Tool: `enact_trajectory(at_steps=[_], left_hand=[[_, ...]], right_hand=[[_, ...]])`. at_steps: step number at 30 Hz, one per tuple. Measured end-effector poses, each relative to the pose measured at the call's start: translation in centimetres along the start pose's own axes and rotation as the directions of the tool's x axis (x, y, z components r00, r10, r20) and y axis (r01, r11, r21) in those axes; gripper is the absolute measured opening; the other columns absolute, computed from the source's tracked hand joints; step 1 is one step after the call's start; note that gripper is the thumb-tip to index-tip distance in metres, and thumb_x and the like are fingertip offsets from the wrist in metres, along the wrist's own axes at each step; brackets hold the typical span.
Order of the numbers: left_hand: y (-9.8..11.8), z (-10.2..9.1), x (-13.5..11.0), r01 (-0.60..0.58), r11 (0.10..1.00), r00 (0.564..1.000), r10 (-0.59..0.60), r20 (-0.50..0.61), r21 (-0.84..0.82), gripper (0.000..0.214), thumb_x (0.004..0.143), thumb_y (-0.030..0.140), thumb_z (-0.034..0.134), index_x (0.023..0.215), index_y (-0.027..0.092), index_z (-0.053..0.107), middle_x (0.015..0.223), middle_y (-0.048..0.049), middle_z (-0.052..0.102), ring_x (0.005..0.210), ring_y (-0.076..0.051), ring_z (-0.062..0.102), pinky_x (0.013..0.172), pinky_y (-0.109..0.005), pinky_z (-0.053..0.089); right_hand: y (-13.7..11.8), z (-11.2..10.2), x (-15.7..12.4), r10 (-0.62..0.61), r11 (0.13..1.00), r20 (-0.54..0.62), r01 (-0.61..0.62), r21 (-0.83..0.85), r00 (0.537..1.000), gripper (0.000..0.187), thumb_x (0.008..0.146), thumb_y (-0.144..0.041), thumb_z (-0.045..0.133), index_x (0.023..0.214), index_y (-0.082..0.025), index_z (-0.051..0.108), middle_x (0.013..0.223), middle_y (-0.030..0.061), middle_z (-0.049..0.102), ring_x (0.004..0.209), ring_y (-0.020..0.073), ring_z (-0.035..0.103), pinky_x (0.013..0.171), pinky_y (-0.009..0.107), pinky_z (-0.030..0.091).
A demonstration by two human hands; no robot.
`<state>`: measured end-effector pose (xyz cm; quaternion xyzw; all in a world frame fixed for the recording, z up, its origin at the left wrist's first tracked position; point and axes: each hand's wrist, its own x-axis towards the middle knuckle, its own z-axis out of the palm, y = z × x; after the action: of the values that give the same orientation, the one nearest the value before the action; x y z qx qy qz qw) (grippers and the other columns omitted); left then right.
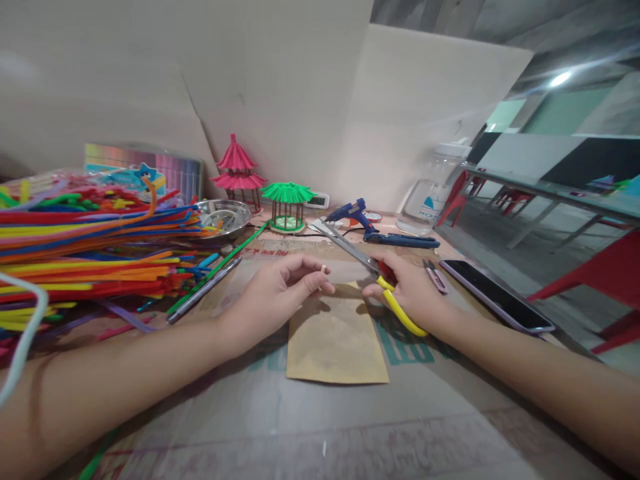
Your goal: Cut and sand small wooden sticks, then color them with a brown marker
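Between the thumb and fingers of my left hand [287,287] is a small pale stick-like piece [324,269]; only its tip shows. My right hand [407,287] grips scissors with yellow handles [404,315], and their long metal blades [350,247] point up and to the left, slightly parted. Under and between both hands lies a tan sheet of paper [337,347]. The blades and the pale piece are apart. Part of the scissor handle is hidden by my right hand's fingers.
Bundles of coloured pipe cleaners [90,273] fill the left side. At the back stand a pink pagoda model [237,167], a green-roofed pavilion model [287,197], a metal bowl [235,217], a blue glue gun [353,212] and a water jug [430,193]. A phone [495,293] lies at right.
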<state>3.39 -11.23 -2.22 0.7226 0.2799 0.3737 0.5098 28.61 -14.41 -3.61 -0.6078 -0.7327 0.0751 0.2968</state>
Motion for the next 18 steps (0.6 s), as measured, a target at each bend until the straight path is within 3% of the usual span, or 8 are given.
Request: enact_trajectory(at_steps=[10,18], left_hand=[[-0.07,-0.14,0.34,0.021,1.000,1.000,-0.021,0.017,0.013,0.029,0.095,0.041,0.058,0.108,0.015,0.060,0.090,-0.0071,0.077,0.079,-0.018,0.073,0.071,-0.029,0.059],[-0.01,-0.11,0.32,0.035,0.998,0.999,-0.033,0.034,-0.047,0.025,0.093,0.039,0.062,0.101,0.018,0.052,0.092,-0.0065,0.077,0.083,-0.018,0.074,0.071,-0.028,0.058]], right_hand=[[0.15,0.17,0.08,-0.013,1.000,0.007,0.014,-0.016,1.000,0.051,0.079,-0.043,0.076,0.122,-0.018,0.064,0.092,0.0053,0.067,0.076,0.0207,0.058,0.066,0.029,0.043],[-0.19,-0.06,0.03,-0.032,0.999,-0.001,0.032,-0.029,0.999,0.053,0.078,-0.049,0.077,0.119,-0.017,0.066,0.084,0.0037,0.065,0.069,0.0189,0.056,0.060,0.028,0.040]])
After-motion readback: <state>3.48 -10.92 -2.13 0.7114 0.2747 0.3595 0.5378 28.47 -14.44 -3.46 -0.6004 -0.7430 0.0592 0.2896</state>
